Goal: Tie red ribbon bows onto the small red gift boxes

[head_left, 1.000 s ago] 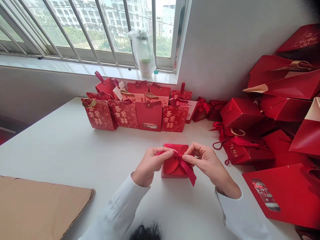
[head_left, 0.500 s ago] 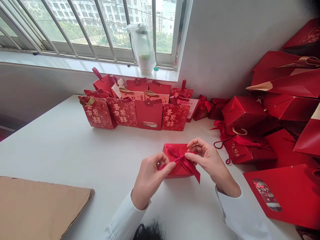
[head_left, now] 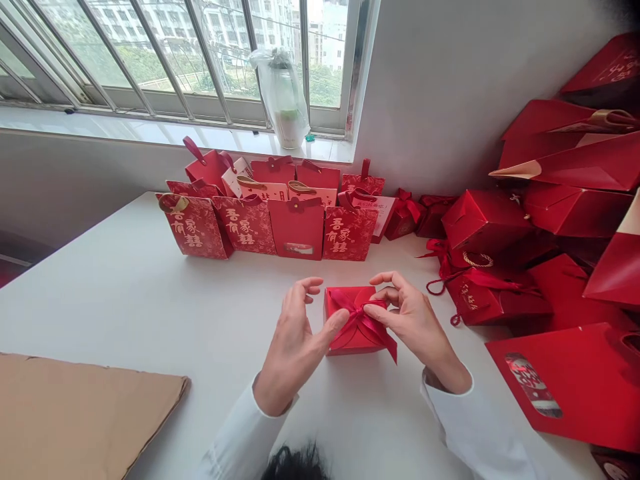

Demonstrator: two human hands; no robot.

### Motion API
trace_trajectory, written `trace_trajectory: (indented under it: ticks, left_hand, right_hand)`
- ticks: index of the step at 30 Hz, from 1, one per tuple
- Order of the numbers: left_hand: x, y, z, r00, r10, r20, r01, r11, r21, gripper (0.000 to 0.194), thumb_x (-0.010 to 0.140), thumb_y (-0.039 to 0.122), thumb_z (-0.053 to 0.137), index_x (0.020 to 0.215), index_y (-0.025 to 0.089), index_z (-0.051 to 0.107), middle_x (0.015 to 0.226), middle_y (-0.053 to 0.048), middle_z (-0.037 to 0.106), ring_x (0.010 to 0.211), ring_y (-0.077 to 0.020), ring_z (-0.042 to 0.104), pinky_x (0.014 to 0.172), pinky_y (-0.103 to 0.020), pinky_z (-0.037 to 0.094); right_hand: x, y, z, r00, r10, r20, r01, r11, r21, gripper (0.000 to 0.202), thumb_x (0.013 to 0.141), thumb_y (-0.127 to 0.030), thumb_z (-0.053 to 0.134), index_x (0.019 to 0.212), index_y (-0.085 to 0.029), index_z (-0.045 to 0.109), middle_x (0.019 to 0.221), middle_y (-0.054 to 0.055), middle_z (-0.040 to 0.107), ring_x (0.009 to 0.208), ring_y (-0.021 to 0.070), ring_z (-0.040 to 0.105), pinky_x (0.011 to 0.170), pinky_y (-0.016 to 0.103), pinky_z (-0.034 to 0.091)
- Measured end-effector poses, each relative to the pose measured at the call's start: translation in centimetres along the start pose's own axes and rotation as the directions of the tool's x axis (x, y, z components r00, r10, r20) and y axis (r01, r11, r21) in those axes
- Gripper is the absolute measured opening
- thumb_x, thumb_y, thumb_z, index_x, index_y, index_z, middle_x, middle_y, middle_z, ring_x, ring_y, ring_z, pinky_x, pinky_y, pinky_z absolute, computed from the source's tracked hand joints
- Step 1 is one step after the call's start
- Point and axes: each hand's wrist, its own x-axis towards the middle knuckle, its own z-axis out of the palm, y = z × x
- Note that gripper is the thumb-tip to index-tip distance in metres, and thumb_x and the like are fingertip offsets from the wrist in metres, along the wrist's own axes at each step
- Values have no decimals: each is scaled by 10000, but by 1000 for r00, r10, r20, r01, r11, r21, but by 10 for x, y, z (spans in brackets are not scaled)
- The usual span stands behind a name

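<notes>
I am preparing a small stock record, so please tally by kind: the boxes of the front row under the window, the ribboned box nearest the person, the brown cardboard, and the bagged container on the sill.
Front-row boxes with pale characters: 3
Front-row plain red box: 1
Ribboned box: 1
Brown cardboard piece: 1
Bagged container: 1
Total: 7

person's left sleeve [head_left: 240, 430] is showing plain white, creasing softly along the forearm. right sleeve [head_left: 483, 427] is matching in white, fitting loose; its cuff [head_left: 447, 401] is gaping, showing shadow inside. left hand [head_left: 295, 337] and right hand [head_left: 410, 317] are both going bare. dark hair [head_left: 295, 467], wispy at the ends, is poking up at bottom centre.
</notes>
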Motion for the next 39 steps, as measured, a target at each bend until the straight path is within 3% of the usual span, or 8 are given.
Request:
trace_trajectory:
  ticks: [3, 6, 12, 17, 22, 29, 34, 39]
  left_hand:
    - [12, -1, 1, 1000, 31, -2, -31, 999, 24, 339, 885, 408, 453, 1170, 227, 487, 1155, -69, 531, 987, -187, 482, 687, -271, 423]
    - [22, -7, -3, 991, 67, 114, -68, 998, 4, 265, 868, 344, 486, 1090, 220, 560, 1108, -53, 580, 935, -178, 502, 697, -275, 426]
    - [34, -5, -19, 962, 49, 269, -33, 997, -65, 382, 911, 465, 395, 1071, 210, 631, 1127, -49, 623, 959, -187, 539, 790, -292, 420]
    - [55, -4, -31, 858, 130, 497, -114, 991, -62, 413, 903, 475, 398, 979, 175, 671, 939, -48, 650, 845, -168, 537, 719, -258, 414]
    - [69, -4, -35, 791, 187, 583, -220, 975, -14, 313, 842, 446, 516, 790, 162, 638, 665, 24, 454, 614, -97, 363, 561, -220, 316]
    - [65, 9, -32, 781, 177, 599, -227, 974, 8, 316, 898, 419, 425, 709, 171, 477, 725, 33, 423, 621, -94, 308, 567, -227, 289]
    - [64, 11, -27, 791, 215, 573, -352, 926, 137, 305, 902, 397, 439, 691, 178, 468, 747, 28, 497, 720, -118, 397, 651, -228, 318]
    - [61, 15, -23, 783, 295, 547, -450, 876, 172, 271, 885, 332, 499, 670, 176, 446, 683, 34, 511, 671, -118, 409, 655, -238, 321]
  right_hand:
    - [0, 0, -1, 1000, 7, 14, -7, 1000, 4, 267, 740, -269, 628, 983, -246, 521, 728, -36, 644, 576, 116, 528, 539, 227, 418]
    - [1, 0, -1, 1000, 5, 29, -5, 1000, 11, 253, 749, -273, 622, 981, -242, 527, 732, -29, 648, 581, 121, 539, 539, 232, 423]
    - [0, 0, 0, 998, -4, 65, 4, 1000, 2, 247, 761, -277, 618, 991, -251, 534, 752, -30, 654, 586, 120, 543, 529, 228, 421]
    - [1, 2, -2, 997, 6, 80, -7, 1000, 10, 247, 759, -289, 624, 986, -249, 534, 749, -31, 649, 577, 120, 544, 521, 228, 422]
    - [3, 4, -4, 994, 8, 105, -11, 999, 30, 257, 765, -295, 623, 1001, -249, 532, 763, -28, 643, 560, 117, 543, 512, 230, 420]
    - [3, 6, -4, 993, 14, 115, -20, 998, 53, 279, 772, -283, 618, 1032, -249, 523, 768, -29, 622, 557, 113, 541, 520, 234, 423]
    - [3, 4, 0, 998, 11, 62, -15, 998, 61, 296, 772, -276, 615, 1047, -255, 506, 750, -39, 617, 567, 112, 536, 525, 227, 419]
    - [3, 3, 0, 998, 13, 58, -15, 999, 43, 301, 771, -267, 615, 1052, -251, 507, 744, -43, 613, 556, 103, 529, 525, 221, 412]
